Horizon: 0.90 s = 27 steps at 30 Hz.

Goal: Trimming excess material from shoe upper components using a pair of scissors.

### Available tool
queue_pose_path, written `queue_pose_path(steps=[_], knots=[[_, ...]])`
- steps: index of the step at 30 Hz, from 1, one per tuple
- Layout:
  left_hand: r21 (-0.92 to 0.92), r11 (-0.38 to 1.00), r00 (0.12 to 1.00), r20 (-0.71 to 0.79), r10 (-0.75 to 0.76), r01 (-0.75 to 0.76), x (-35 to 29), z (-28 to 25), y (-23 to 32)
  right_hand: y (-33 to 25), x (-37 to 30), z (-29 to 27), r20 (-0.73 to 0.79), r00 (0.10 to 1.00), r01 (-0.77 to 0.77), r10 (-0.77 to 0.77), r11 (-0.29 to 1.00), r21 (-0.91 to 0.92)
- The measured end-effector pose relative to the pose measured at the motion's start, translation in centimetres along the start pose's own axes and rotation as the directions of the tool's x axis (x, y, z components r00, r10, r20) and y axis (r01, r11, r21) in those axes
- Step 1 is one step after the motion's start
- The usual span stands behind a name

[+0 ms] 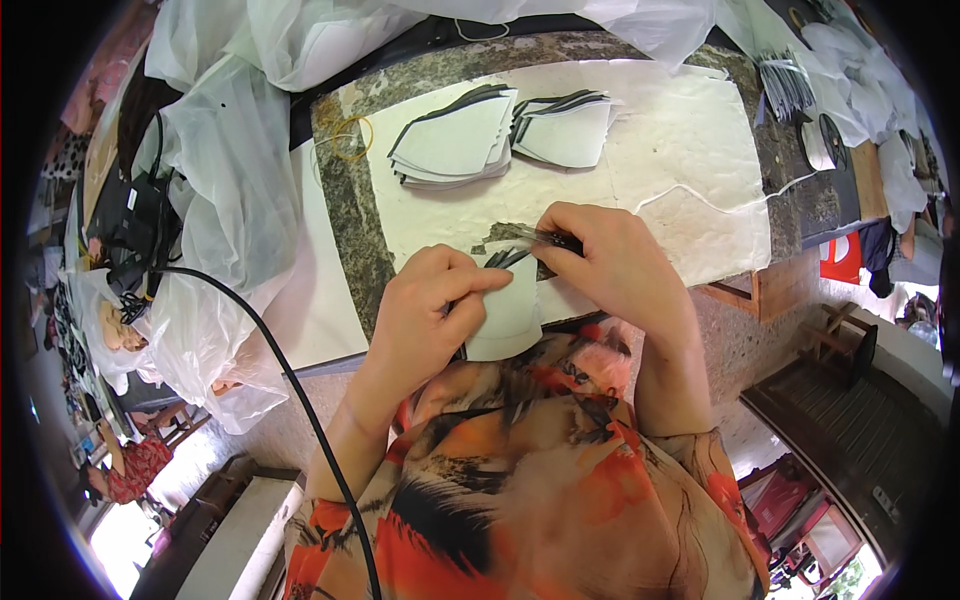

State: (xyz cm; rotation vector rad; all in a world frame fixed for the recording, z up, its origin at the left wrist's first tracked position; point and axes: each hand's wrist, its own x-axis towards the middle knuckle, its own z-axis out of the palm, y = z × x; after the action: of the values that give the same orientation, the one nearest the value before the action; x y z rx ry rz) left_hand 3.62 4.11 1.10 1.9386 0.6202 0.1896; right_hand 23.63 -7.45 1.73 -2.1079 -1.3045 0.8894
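Observation:
My left hand (437,300) is closed on a white cut piece (510,318) with a dark edge, near the front edge of the work surface. Its fingers pinch the piece's upper part, beside several short dark strips (505,258). Close by, my right hand (602,258) is closed on a slim dark tool (560,240) whose narrow end points left toward those strips. The fingers hide most of the tool, so its exact kind is unclear. Beyond my hands lie a larger stack of white, dark-edged pieces (450,140) and a smaller stack (565,132).
A whitish sheet (690,150) covers much of the worn board (340,210). White cord (715,205) runs right to a spool (822,142). A yellowish ring (350,138) lies at the left. Plastic bags (235,160) crowd the left and far edges; a black cable (285,365) crosses my left side.

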Motion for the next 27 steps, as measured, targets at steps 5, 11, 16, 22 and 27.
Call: queue_pose_path(steps=[5, 11, 16, 22, 27], knots=[[0.163, 0.965, 0.971, -0.096, 0.221, -0.204, -0.5, 0.4, -0.8, 0.8, -0.2, -0.2, 0.024, 0.998, -0.057, 0.053, 0.975, 0.216], [0.065, 0.941, 0.935, -0.109, 0.339, -0.333, -0.8, 0.2, -1.3, 1.1, -0.3, -0.7, 0.202, 0.975, -0.174, 0.092, 0.881, 0.44], [-0.012, 0.94, 0.933, -0.125, 0.337, -0.341, -0.8, -0.1, -1.3, 1.1, -0.6, -1.4, 0.33, 0.935, -0.308, 0.133, 0.766, 0.565], [-0.167, 0.953, 0.961, -0.154, 0.228, -0.252, -0.7, -0.1, -1.5, 0.6, -1.1, -1.2, 0.351, 0.931, -0.334, 0.098, 0.61, 0.718], [-0.348, 0.937, 0.991, -0.129, -0.025, -0.022, -0.6, -0.3, -0.3, 0.1, -1.0, -0.9, 0.322, 0.94, -0.318, 0.111, 0.626, 0.712]])
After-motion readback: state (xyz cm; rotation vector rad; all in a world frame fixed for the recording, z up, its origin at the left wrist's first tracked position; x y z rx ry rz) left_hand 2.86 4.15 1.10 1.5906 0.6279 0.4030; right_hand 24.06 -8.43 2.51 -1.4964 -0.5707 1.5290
